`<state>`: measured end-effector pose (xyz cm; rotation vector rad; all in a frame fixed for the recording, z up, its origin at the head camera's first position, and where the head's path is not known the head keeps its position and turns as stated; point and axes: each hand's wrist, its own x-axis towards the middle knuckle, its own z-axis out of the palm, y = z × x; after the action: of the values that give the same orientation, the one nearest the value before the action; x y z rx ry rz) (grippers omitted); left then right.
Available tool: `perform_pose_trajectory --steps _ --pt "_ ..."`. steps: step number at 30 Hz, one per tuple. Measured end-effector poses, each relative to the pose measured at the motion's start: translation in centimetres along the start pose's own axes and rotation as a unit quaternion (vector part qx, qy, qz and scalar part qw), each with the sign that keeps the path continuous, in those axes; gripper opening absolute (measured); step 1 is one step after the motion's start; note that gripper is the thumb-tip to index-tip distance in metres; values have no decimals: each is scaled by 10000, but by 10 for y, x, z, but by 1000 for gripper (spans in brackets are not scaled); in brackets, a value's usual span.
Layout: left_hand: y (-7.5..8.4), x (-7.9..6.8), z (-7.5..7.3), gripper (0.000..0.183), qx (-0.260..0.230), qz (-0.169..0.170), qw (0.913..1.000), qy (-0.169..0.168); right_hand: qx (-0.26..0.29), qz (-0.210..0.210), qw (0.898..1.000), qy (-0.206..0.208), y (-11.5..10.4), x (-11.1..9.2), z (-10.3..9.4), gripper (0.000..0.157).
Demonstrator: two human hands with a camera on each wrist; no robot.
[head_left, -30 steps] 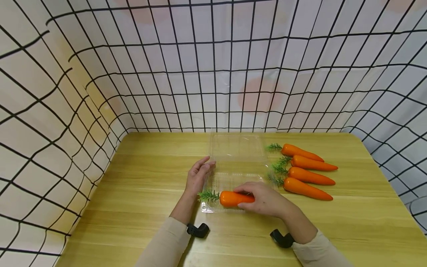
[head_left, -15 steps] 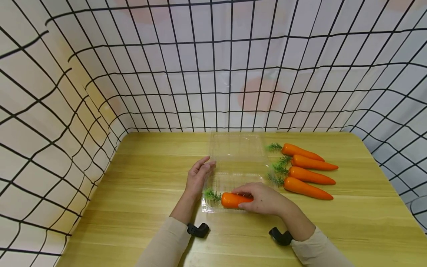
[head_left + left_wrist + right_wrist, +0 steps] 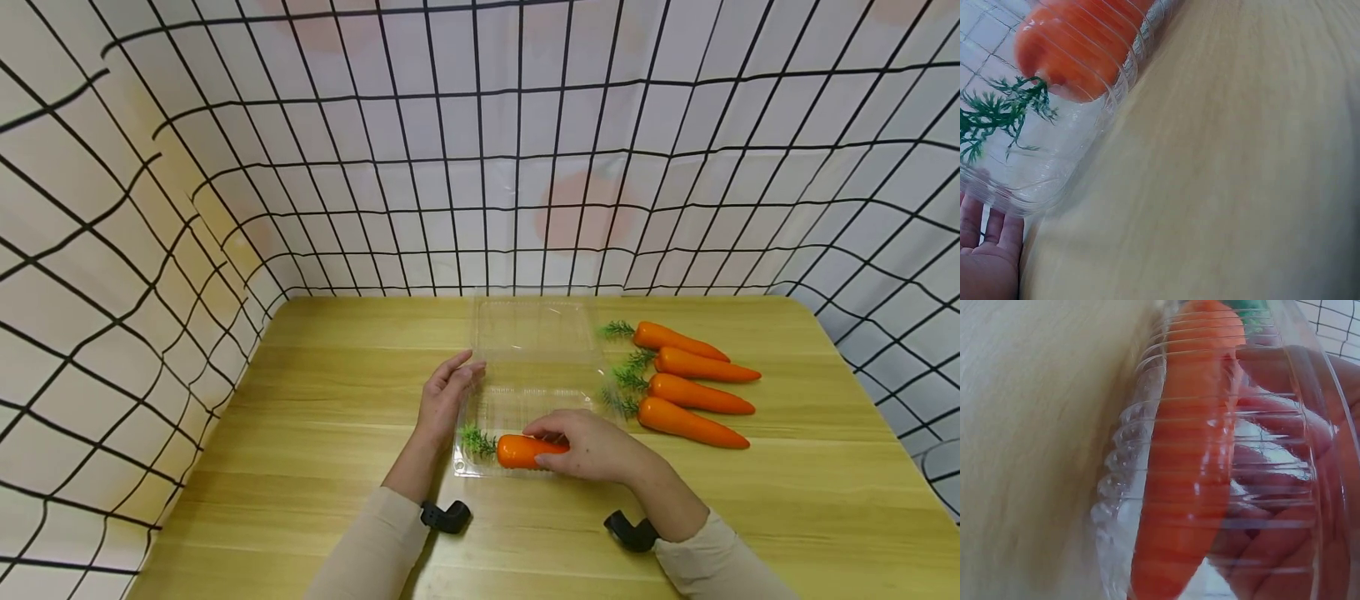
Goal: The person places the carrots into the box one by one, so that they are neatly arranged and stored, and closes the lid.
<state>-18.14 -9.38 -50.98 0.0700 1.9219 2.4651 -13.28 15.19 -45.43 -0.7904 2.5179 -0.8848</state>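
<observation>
Orange imitation carrot (image 3: 517, 452) is lying inside plastic clamshell (image 3: 532, 404), right grip (image 3: 596, 447) pinching it, not yet releasing. Left grip (image 3: 444, 400) is resting, loosely spread, at left edge. Four carrots (image 3: 699, 393) are lying outside on worktop (image 3: 337, 400); lid (image 3: 534, 325) is lying open.

The left hand (image 3: 441, 402), fingers extended, lies at the left side of the clear container (image 3: 517, 408). The right hand (image 3: 592, 447) grips inside the container's near half, forearm slanting in from the right.

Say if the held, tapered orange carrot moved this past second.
Yes, the held carrot moved slightly right: its green leaves no longer jut leftward past the clear rectangular plastic container.
</observation>
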Motion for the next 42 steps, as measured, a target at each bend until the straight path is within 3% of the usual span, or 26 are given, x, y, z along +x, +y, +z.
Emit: perform_pose_trajectory --steps 9,16,24,42 --pt "-1 1 0 45 -13 10 10000 -42 537 101 9981 293 -5 -8 -7 39" --pt "-1 1 -1 45 63 27 10000 -50 661 27 9942 849 -6 -22 -20 35" --pt "-2 0 -2 45 120 9 9999 -13 876 98 9871 1340 7 -40 -36 31" --pt "0 -1 -1 46 80 7 10000 -15 276 846 9720 2175 46 -91 -65 36"
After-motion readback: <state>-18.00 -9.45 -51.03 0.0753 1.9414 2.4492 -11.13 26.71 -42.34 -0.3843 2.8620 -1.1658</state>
